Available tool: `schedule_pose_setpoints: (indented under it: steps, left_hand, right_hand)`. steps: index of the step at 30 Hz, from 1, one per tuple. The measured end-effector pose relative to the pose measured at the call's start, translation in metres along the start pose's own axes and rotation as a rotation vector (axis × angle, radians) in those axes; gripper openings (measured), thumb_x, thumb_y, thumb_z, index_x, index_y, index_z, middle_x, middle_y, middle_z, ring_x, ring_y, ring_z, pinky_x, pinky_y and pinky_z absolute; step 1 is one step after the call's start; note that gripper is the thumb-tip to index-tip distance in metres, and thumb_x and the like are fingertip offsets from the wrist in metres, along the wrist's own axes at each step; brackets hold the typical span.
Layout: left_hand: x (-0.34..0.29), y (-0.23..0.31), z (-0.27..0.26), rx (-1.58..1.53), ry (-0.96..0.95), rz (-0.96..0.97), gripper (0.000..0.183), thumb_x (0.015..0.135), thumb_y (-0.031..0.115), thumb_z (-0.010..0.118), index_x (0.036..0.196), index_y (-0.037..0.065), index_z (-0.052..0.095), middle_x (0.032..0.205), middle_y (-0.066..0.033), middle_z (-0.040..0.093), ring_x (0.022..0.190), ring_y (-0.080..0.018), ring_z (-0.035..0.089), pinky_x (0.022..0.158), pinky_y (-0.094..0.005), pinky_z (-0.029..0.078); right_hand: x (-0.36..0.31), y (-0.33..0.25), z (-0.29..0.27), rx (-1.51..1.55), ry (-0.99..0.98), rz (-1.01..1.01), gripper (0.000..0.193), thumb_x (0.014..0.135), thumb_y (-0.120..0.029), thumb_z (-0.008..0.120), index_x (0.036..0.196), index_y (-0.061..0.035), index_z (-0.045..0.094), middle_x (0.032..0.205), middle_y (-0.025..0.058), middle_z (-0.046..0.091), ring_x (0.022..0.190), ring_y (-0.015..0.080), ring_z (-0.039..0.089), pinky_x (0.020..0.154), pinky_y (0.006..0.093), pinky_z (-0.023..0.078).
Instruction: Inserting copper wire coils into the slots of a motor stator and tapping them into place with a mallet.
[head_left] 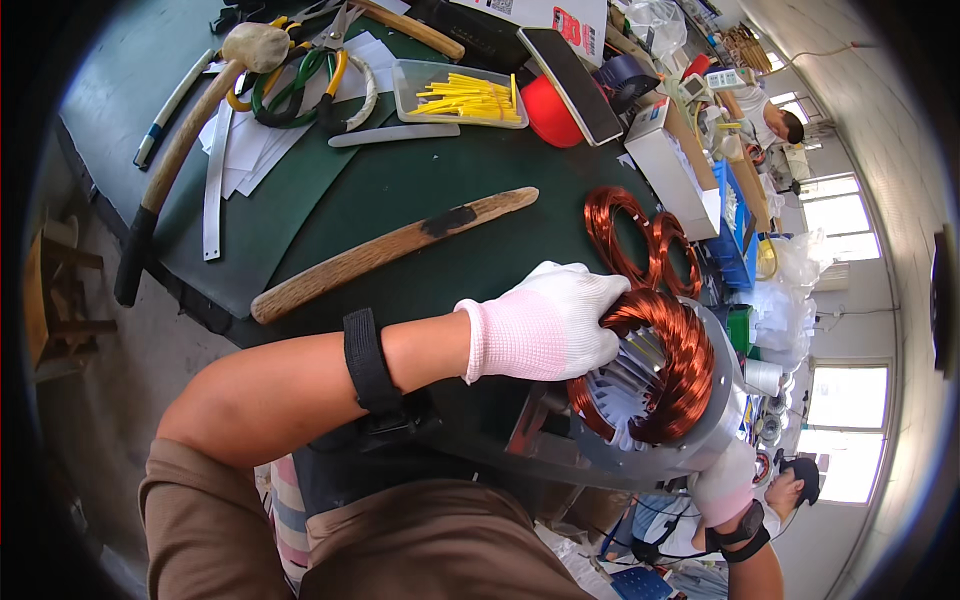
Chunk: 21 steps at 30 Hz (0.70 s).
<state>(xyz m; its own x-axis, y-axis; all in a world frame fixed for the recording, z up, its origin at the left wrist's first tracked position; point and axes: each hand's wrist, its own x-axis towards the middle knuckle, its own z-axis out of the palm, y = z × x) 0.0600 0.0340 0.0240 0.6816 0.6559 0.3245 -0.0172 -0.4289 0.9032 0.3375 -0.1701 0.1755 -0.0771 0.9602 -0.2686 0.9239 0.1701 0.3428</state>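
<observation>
A motor stator [655, 455] with a grey metal housing rests at the near right of the bench, its open end facing up. Thick copper winding [685, 370] rings its opening, and pale slot strips show inside. My left hand [555, 318], in a white knit glove with a pinkish cuff, is closed with its curled fingers at the upper left of the winding; the fingertips are partly hidden. On the housing's outer right side lies my right hand [725, 485], also gloved, holding the stator there. Most of its fingers are hard to make out.
Two loose copper coils [625, 240] lie just beyond the stator. A curved wooden stick [395, 255], mallet [255, 48], scissors [335, 35], steel ruler [216, 185], tray of yellow strips [400, 95] and phone [570, 85] occupy the bench. Other people [795, 490] sit at the right.
</observation>
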Motion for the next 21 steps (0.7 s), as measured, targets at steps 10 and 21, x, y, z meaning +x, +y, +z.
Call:
schedule_pose_setpoints:
  steps: [10, 21]
  left_hand:
    - [-0.001, 0.006, 0.0, 0.057, 0.018, -0.028, 0.04, 0.083, 0.02, 0.064, 0.114, -0.005, 0.062, 0.09, -0.0275, 0.066, 0.094, -0.0453, 0.064, 0.09, -0.0504, 0.051]
    - [0.0, 0.004, 0.003, 0.046, 0.017, -0.034, 0.039, 0.082, 0.019, 0.065, 0.113, -0.004, 0.062, 0.092, -0.0266, 0.065, 0.096, -0.0451, 0.063, 0.09, -0.0498, 0.051]
  right_hand:
    - [0.019, -0.021, -0.011, 0.101, -0.012, -0.112, 0.02, 0.083, -0.013, 0.073, 0.103, -0.006, 0.074, 0.093, 0.0111, 0.075, 0.084, 0.0327, 0.073, 0.072, 0.0387, 0.057]
    - [0.037, -0.052, -0.014, 0.477, -0.072, 0.26, 0.052, 0.084, -0.023, 0.079, 0.131, -0.0085, 0.065, 0.122, 0.0113, 0.073, 0.117, 0.0314, 0.068, 0.099, 0.0434, 0.053]
